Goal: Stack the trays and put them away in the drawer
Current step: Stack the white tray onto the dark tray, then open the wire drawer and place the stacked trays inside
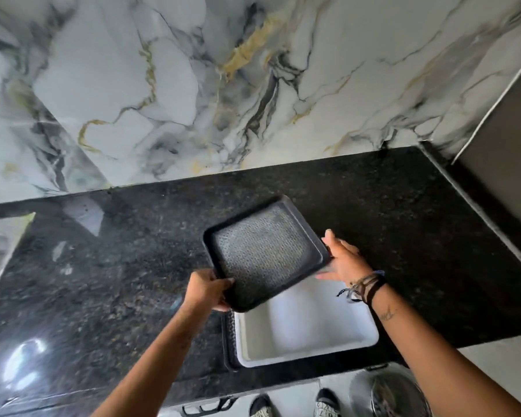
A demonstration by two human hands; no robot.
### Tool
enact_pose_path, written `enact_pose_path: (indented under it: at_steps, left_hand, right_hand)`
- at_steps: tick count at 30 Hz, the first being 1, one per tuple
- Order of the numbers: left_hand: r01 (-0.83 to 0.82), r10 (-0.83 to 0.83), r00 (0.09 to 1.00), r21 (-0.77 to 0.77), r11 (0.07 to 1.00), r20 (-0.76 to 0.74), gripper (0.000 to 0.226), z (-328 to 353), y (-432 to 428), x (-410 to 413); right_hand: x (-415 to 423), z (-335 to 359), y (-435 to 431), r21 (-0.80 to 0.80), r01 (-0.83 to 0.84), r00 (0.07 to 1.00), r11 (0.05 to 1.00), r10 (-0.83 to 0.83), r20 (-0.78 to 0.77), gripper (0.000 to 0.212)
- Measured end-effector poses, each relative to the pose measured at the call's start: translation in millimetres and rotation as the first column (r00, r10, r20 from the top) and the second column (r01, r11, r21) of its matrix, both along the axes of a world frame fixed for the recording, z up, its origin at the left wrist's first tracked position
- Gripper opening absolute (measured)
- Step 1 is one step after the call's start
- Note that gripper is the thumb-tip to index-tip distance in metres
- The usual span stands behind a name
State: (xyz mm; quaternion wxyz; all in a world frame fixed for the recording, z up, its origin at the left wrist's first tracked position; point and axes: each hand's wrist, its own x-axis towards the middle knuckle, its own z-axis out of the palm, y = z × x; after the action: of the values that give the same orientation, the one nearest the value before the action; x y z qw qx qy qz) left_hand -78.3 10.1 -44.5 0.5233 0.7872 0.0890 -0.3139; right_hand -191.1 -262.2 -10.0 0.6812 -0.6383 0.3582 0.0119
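I hold a black tray (265, 251) with a textured grey floor above the counter, tilted. My left hand (206, 288) grips its near left corner, thumb over the rim. My right hand (342, 258) holds its right edge, fingers against the rim. Below it, a white tray (307, 326) rests on the counter near the front edge. A dark textured tray (229, 341) peeks out under the white tray's left side.
The black speckled granite counter (103, 281) runs left and right, backed by a marble wall (223, 85). A steel lidded pot (394, 392) stands on the floor at lower right. Dark drawer handles (205, 407) show under the counter's front edge.
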Motion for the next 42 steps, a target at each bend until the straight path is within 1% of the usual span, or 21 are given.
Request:
enact_pose_path:
  at_steps: [2,4,6,7,9,12,14,17,20,22,24,26,27,29,30,31,32,33,34,38,42]
  left_hand:
    - [0.181,-0.193,0.98,0.178,0.967,0.051,0.033,4.0,-13.1,-13.9]
    - [0.351,-0.389,0.921,0.369,0.86,0.029,0.032,5.7,-18.2,-26.8]
    - [0.426,-0.519,0.854,0.544,0.723,0.022,0.026,9.5,-20.0,-40.3]
    - [0.422,-0.554,0.832,0.607,0.674,0.037,0.029,8.7,-21.6,-46.2]
    - [0.401,-0.596,0.799,0.665,0.629,0.082,0.028,4.8,-28.4,-56.9]
    - [0.398,-0.646,0.754,0.701,0.592,0.118,0.028,0.4,-38.0,-65.6]
    - [0.388,-0.669,0.73,0.721,0.574,0.139,0.03,-2.0,-41.3,-66.8]
    - [0.393,-0.691,0.705,0.723,0.569,0.16,0.029,1.8,-40.5,-76.1]
    - [0.325,-0.675,0.673,0.7,0.636,0.302,0.022,8.6,-29.3,-84.6]
    - [0.196,-0.636,0.605,0.686,0.701,0.478,0.03,6.7,-1.9,-87.9]
    - [0.104,-0.648,0.504,0.704,0.702,0.572,0.051,-6.8,38.0,-90.1]
    - [0.152,-0.741,0.491,0.792,0.591,0.458,0.085,-31.3,87.5,-96.6]
    - [0.209,-0.789,0.5,0.834,0.51,0.358,0.098,-46.3,112.7,-100.6]
    - [0.28,-0.83,0.511,0.869,0.407,0.224,0.109,-72.4,151.0,-105.1]
    - [0.271,-0.828,0.514,0.873,0.405,0.225,0.111,-82.4,162.2,-106.2]
    - [0.253,-0.823,0.514,0.875,0.414,0.241,0.11,-89.5,168.5,-106.2]
    - [0.226,-0.82,0.509,0.879,0.421,0.262,0.11,-95.1,171.6,-106.3]
    - [0.196,-0.818,0.497,0.881,0.43,0.288,0.109,-96.9,170.4,-104.3]
    - [0.177,-0.819,0.486,0.883,0.434,0.305,0.108,-102.0,170.5,-102.6]
    - [0.141,-0.805,0.471,0.87,0.473,0.361,0.107,-117.7,174.1,-99.1]
    - [0.115,-0.801,0.46,0.868,0.483,0.384,0.109,-125.9,175.7,-96.5]
  right_hand:
    - [-17.3,3.4,-3.0,-0.371,-0.157,0.986,0.915,0.123,-0.115,0.032]
    - [-36.2,0.7,-4.9,-0.551,-0.303,0.935,0.778,0.13,-0.331,0.018]
    - [-52.0,-1.2,-0.2,-0.563,-0.431,0.855,0.705,0.118,-0.506,0.008]
    - [-57.0,-5.7,3.7,-0.564,-0.41,0.837,0.716,0.051,-0.544,0.023]
    - [-65.9,-14.6,14.0,-0.581,-0.364,0.824,0.728,-0.039,-0.565,0.037]
    - [-66.9,-17.6,33.0,-0.616,-0.341,0.819,0.71,-0.098,-0.566,0.005]
    - [-65.1,-23.3,41.9,-0.627,-0.354,0.808,0.694,-0.111,-0.579,0.027]
    - [-69.6,-26.4,60.5,-0.651,-0.31,0.838,0.693,-0.125,-0.532,0.029]
    - [-85.3,-29.3,78.6,-0.752,-0.293,0.877,0.59,-0.148,-0.458,0.026]
    - [-104.4,-29.1,98.7,-0.86,-0.156,0.942,0.486,-0.189,-0.277,0.02]
    - [-129.7,-35.5,126.1,-0.934,0.041,0.989,0.355,-0.149,-0.013,0.016]
    - [-162.7,-53.9,169.5,-0.939,0.128,0.99,0.319,0.022,0.142,0.013]
    - [-179.3,-68.6,195.7,-0.932,0.085,0.98,0.353,0.139,0.142,0.011]
    - [-200.9,-110.3,244.2,-0.866,-0.214,0.92,0.452,0.392,-0.023,0.021]
    - [-203.6,-135.7,266.3,-0.773,-0.448,0.832,0.449,0.527,-0.176,0.04]
    - [-201.4,-160.9,285.8,-0.627,-0.666,0.692,0.404,0.648,-0.318,0.062]
    - [-195.3,-185.5,302.5,-0.482,-0.805,0.559,0.347,0.715,-0.419,0.08]
    - [-181.6,-204.5,313.0,-0.385,-0.876,0.46,0.29,0.743,-0.486,0.09]
    - [-165.4,-224.8,322.9,-0.35,-0.902,0.411,0.254,0.754,-0.513,0.094]
    - [-115.6,-285.6,344.2,-0.369,-0.889,0.442,0.27,0.715,-0.541,0.075]
    - [-120.4,-335.6,364.1,-0.388,-0.865,0.498,0.318,0.634,-0.592,0.069]
